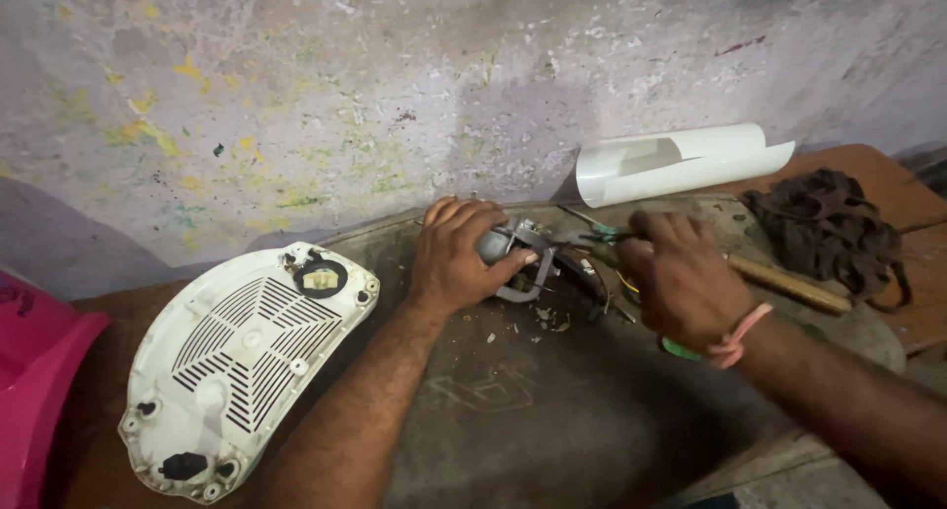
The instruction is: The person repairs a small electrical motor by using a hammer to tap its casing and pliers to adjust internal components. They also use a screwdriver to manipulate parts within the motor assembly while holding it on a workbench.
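Observation:
My left hand [459, 254] grips a small grey motor [493, 245] with a metal bracket [530, 272], pressing it against the dark round work surface [552, 420]. My right hand [676, 277] is closed around a green-handled tool [681, 349] whose tip points at the motor's wires; the tip is hidden among them. A pink band sits on my right wrist. Small bits of debris lie on the surface below the motor.
A white vented plastic cover [242, 356] lies to the left. A rolled white sheet [671, 162] leans by the stained wall. A wooden-handled tool [789, 284] and a dark crumpled cloth [829, 228] lie at right. A pink object [35, 391] sits far left.

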